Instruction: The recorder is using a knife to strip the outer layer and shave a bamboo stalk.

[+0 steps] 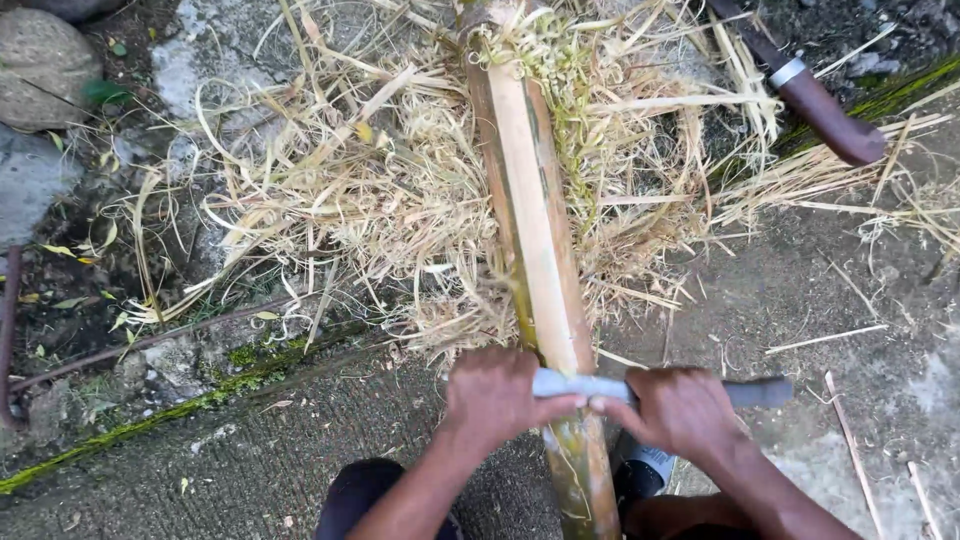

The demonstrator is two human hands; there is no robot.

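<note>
A long bamboo pole [536,220] runs from the top of the view down between my knees, its upper face shaved pale. A grey blade [600,387] lies crosswise over the pole. My left hand [495,395] grips the blade's left end. My right hand [680,410] is closed around the blade's right part, near its dark handle [765,392]. Both hands sit side by side just over the pole, with the green unshaved stretch [585,480] below them.
A thick heap of pale bamboo shavings [370,190] spreads around the pole's upper half. A second knife with a brown handle [825,105] lies at the top right. A rock [40,65] sits top left. Rough concrete ground [250,460] with a mossy seam lies below.
</note>
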